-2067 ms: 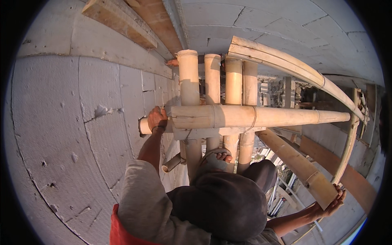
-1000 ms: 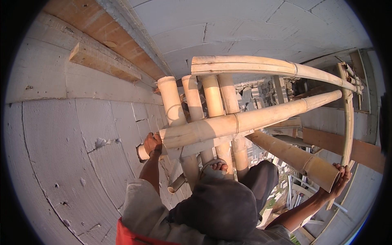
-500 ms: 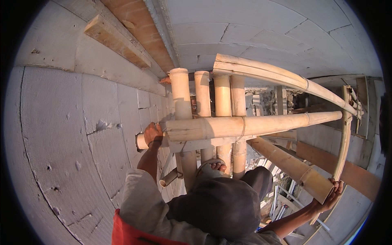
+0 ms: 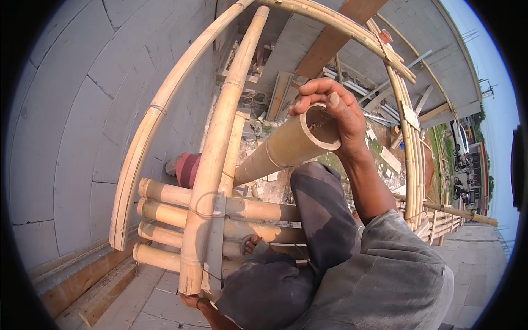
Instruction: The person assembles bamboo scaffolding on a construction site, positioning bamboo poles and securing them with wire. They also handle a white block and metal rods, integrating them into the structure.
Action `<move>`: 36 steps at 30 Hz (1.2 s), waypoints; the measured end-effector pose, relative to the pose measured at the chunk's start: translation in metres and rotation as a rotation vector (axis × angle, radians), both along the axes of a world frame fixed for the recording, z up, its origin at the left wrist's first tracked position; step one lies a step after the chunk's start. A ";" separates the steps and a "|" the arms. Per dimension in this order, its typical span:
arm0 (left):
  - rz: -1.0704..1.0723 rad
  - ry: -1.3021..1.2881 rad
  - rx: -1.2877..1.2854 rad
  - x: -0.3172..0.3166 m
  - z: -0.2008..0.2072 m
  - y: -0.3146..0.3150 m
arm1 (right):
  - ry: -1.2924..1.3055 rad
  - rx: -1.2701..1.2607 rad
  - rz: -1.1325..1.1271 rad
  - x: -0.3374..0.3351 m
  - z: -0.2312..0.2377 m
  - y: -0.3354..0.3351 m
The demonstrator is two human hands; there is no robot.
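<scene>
My right hand [image 4: 344, 110] is closed around the upper end of a thick bamboo pole [image 4: 269, 157], thumb on one side of the hollow mouth and fingers on the other. The pole slants down and left, its lower end passing behind the platform poles. At the lower edge my left hand [image 4: 197, 301] shows only in part, by the near end of a long bamboo rail [image 4: 206, 192]. Its fingers are mostly hidden. My bare foot [image 4: 252, 243] rests on several short bamboo poles [image 4: 165, 213] lying side by side beneath the rail.
A curved split bamboo rail [image 4: 148, 126] runs along the grey block wall [image 4: 82, 137]. Debris-strewn ground [image 4: 275, 181] lies well below. More bamboo framing [image 4: 407, 137] stands at right. A dark red shape [image 4: 188, 169], unclear in kind, shows behind the rails.
The view has swung round to the right. My right hand keeps hold of the bamboo pole, whose open end now appears near the centre. Less of my left hand shows.
</scene>
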State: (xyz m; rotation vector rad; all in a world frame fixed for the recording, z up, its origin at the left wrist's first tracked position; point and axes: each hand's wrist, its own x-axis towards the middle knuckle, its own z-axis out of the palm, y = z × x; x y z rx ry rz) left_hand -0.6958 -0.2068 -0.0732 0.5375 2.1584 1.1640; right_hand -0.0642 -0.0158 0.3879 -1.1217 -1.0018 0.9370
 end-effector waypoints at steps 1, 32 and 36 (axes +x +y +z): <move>0.437 -0.301 0.137 -0.022 0.003 0.015 | 0.007 0.006 0.038 0.004 -0.003 0.000; -1.370 0.592 0.676 0.597 0.437 0.185 | -0.345 0.058 -0.139 0.144 -0.001 -0.027; -1.367 0.736 0.621 0.637 0.428 0.195 | -0.286 -0.389 -0.342 0.270 -0.051 -0.063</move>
